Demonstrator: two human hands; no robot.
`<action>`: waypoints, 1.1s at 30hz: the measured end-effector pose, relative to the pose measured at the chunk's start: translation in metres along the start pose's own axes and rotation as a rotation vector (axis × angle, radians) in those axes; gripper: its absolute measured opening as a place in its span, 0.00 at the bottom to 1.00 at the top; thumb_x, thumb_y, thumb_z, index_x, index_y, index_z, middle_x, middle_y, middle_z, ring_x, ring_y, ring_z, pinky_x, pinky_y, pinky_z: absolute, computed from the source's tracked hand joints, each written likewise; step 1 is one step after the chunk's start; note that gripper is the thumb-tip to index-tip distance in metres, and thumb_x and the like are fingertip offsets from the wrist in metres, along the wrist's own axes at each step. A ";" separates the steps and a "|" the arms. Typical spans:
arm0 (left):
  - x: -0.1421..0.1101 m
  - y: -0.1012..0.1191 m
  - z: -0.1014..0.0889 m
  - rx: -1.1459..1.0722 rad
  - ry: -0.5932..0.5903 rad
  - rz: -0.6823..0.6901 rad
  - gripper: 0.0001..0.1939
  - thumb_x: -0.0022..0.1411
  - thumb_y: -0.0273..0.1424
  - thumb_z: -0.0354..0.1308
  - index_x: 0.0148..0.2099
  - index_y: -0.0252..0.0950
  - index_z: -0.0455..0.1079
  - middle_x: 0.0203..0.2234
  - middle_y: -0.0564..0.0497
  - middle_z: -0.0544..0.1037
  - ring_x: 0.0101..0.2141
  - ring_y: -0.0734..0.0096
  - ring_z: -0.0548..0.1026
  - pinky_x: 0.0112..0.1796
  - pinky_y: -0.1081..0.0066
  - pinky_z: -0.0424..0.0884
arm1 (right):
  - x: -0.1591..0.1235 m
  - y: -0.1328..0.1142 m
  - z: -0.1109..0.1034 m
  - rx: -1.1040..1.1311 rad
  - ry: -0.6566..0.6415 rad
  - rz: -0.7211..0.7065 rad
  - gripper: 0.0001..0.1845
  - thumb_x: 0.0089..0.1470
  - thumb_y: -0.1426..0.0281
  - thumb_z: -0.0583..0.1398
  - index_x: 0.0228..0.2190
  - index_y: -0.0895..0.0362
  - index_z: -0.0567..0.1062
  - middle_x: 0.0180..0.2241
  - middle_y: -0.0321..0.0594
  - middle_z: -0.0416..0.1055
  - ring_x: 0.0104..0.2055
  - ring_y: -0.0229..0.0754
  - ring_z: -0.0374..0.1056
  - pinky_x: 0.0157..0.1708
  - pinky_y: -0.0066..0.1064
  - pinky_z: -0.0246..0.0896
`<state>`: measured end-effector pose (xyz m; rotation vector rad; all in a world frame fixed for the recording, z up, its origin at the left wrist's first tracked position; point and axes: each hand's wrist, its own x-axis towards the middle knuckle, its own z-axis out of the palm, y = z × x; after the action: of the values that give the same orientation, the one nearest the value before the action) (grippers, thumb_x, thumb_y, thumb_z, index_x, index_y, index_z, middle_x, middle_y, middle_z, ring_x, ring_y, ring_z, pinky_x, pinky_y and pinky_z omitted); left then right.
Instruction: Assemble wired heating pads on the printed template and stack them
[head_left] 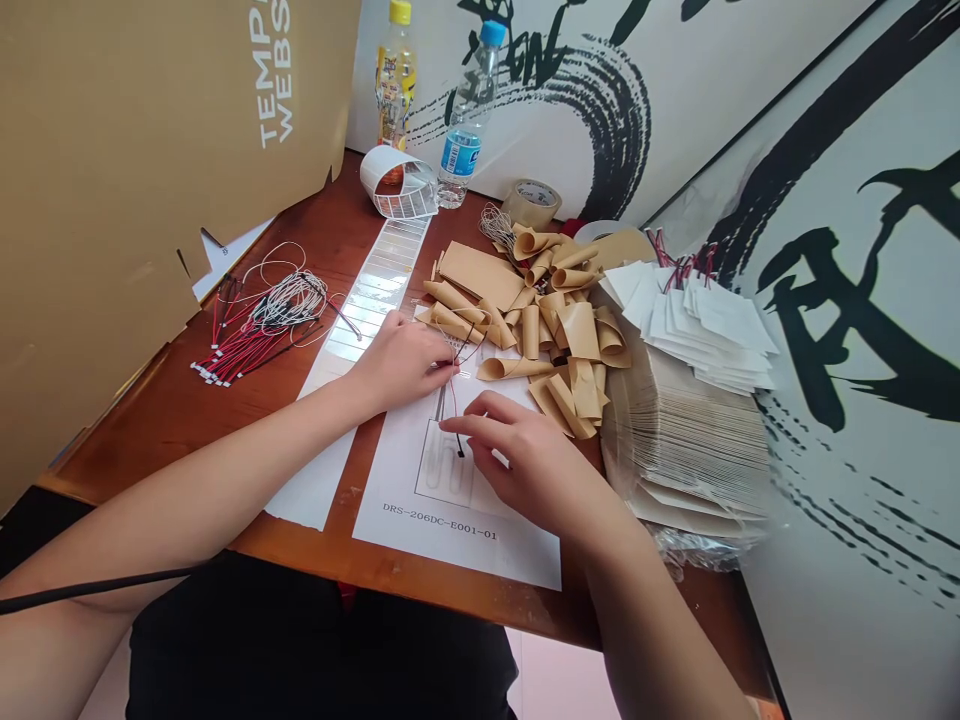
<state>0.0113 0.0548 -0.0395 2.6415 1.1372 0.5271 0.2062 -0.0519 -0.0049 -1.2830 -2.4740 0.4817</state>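
My left hand rests on the white template sheet, fingers curled and pinching thin red and black wires near its top. My right hand lies lower on the same sheet, fingers pressed together on the black wire's end over a printed heater outline. The sheet is printed DRS-206DC-E001-01.
Curled brown backing strips are heaped behind the sheet. A tall stack of finished white pads stands to the right. A bundle of red and white wires, a sticker strip, two bottles and tape lie farther back. A cardboard box walls the left.
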 end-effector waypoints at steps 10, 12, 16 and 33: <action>0.000 -0.002 -0.001 -0.023 -0.013 -0.013 0.14 0.70 0.34 0.56 0.31 0.38 0.76 0.31 0.49 0.83 0.37 0.61 0.77 0.44 0.57 0.56 | 0.000 -0.001 -0.003 -0.054 -0.151 0.034 0.23 0.61 0.81 0.56 0.43 0.47 0.85 0.39 0.41 0.70 0.32 0.38 0.68 0.34 0.31 0.67; 0.000 -0.002 0.000 -0.029 -0.013 -0.014 0.14 0.70 0.34 0.56 0.31 0.37 0.76 0.31 0.49 0.84 0.37 0.61 0.77 0.45 0.57 0.56 | 0.001 -0.003 -0.002 -0.058 -0.174 0.041 0.23 0.62 0.81 0.56 0.42 0.46 0.85 0.40 0.41 0.70 0.32 0.38 0.68 0.34 0.31 0.66; 0.000 -0.002 0.000 -0.038 -0.019 -0.022 0.14 0.70 0.34 0.57 0.31 0.37 0.76 0.32 0.49 0.84 0.38 0.61 0.77 0.45 0.57 0.56 | 0.000 -0.004 -0.002 -0.056 -0.188 0.036 0.23 0.62 0.82 0.56 0.41 0.46 0.86 0.40 0.41 0.70 0.32 0.38 0.68 0.33 0.30 0.64; 0.000 -0.001 0.001 0.037 -0.014 0.013 0.15 0.70 0.35 0.54 0.32 0.37 0.74 0.32 0.49 0.84 0.38 0.61 0.77 0.43 0.59 0.55 | 0.000 0.000 0.000 -0.024 -0.062 -0.005 0.17 0.65 0.77 0.57 0.43 0.51 0.84 0.39 0.41 0.80 0.39 0.43 0.76 0.40 0.34 0.70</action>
<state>0.0109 0.0559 -0.0404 2.6814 1.1370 0.4943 0.2062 -0.0516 -0.0050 -1.2897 -2.5409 0.4995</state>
